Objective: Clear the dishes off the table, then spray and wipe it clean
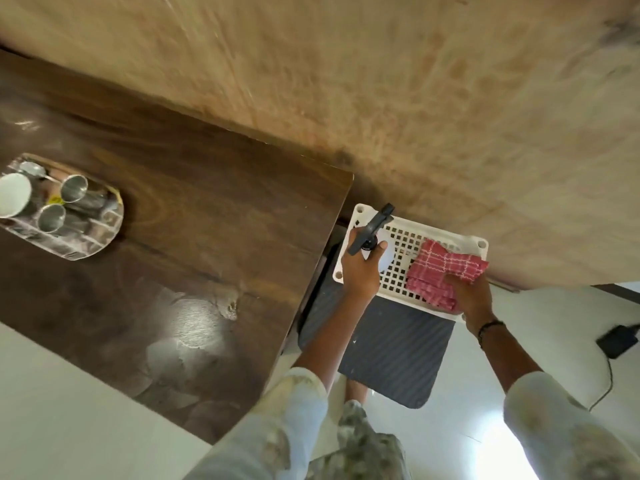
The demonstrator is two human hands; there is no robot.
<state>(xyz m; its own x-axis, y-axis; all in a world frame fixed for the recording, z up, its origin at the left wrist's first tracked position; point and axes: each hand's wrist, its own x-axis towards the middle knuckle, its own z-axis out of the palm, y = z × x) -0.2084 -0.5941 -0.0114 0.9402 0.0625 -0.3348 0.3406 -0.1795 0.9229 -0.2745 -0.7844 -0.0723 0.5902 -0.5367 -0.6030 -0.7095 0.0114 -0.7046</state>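
The left hand (360, 271) is curling its fingers round the neck of one spray bottle (375, 233), dark trigger head pointing toward twelve o'clock. The right hand (472, 299) is gripping one red checked cloth (446, 268), fingers closing over its near edge. Both are sitting over a white perforated rack (408, 244) at about three o'clock from the table (207, 220), with a dark ribbed mat (391, 355) beneath it.

Out at nine o'clock, on the table's far left, one patterned tray (104, 233) is carrying two steel tumblers (74, 188), one white cup (14, 194) and what looks like one spoon (33, 168).

The trouble I am expecting: that tray is still sitting on the table, so spraying now would likely be misting the dishes and wiping around them. The bottle, held only at its neck, could be swinging against the table corner (346, 178) on the way over. Wet-looking smears near six o'clock (194, 323) could be spreading under a bunched cloth.
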